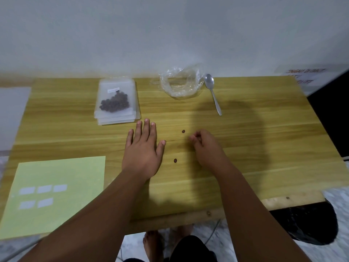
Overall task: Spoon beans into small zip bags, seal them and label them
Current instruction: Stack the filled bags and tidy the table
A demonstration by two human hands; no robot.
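Observation:
A sealed zip bag of brown beans [114, 102] with a small white label lies on top of a stack of zip bags [118, 118] at the back of the wooden table [264, 138]. My left hand [143, 148] rests flat and open on the table just in front of the stack. My right hand [205, 148] hovers to its right with fingertips pinched together; what they hold is hidden. Two loose beans lie between the hands, one bean [183, 131] farther back and another bean [175, 160] nearer. A metal spoon [213, 93] lies at the back right.
A crumpled clear plastic bag [181, 82] sits left of the spoon, against the wall. A pale green label sheet [56, 190] with several white stickers lies at the front left. A dark object stands past the table's right edge. My feet show under the front edge.

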